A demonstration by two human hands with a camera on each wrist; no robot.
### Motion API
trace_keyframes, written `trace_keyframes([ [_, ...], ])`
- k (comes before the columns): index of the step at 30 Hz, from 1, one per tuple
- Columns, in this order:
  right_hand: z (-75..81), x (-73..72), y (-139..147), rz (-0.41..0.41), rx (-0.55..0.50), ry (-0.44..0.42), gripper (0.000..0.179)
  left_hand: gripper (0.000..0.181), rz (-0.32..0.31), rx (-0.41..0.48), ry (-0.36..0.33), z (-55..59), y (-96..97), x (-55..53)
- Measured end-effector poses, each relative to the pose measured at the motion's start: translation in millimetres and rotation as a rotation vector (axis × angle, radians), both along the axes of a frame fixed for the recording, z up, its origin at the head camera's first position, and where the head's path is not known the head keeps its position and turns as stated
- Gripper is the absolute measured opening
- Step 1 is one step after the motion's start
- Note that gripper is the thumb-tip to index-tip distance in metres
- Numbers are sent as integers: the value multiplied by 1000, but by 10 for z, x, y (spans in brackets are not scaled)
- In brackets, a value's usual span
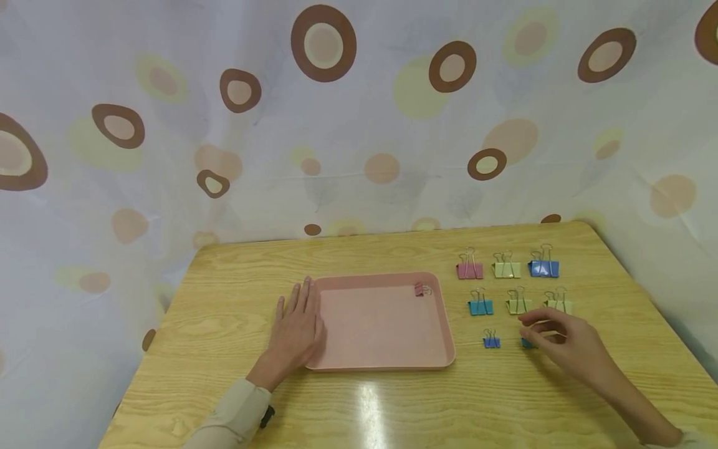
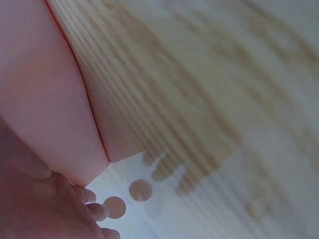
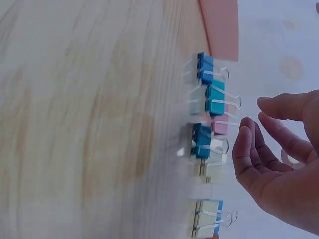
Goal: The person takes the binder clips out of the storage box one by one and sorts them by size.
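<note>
My left hand (image 1: 295,330) lies with straight fingers along the left rim of a pink tray (image 1: 376,366). In the left wrist view that hand (image 2: 45,201) touches the tray's outer wall (image 2: 45,94). Inside the tray, at its far right corner, lies a small pink binder clip (image 1: 419,289). My right hand (image 1: 572,346) hovers by a small teal binder clip (image 1: 527,343), partly hiding it. In the right wrist view, the right hand's (image 3: 279,154) thumb and fingers are bent and apart, with nothing between them. A small blue binder clip (image 1: 492,343) stands left of it.
Behind these are a teal clip (image 1: 480,307) and two yellow clips (image 1: 518,306). Farthest back stand larger pink (image 1: 469,270), pale yellow (image 1: 507,270) and blue (image 1: 544,269) clips. A patterned curtain (image 1: 359,125) hangs behind the wooden table (image 1: 235,274).
</note>
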State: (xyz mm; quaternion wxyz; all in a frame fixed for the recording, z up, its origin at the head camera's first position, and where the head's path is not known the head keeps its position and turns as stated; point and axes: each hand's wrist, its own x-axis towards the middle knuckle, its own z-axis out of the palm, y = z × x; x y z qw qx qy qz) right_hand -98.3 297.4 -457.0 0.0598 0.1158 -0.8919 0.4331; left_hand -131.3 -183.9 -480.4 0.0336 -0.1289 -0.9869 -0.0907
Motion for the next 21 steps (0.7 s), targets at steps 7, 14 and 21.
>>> trace_keyframes([
  [7, 40, 11, -286, 30, -37, 40, 19, 61, -6, -8, 0, 4, -1, 1],
  [14, 65, -48, -563, 87, -82, 69, 19, 61, -20, 27, 30, -59, -21, -15],
  [21, 79, -167, -860, 128, -112, 104, 20, 62, -9, -16, 10, -19, -11, -12],
])
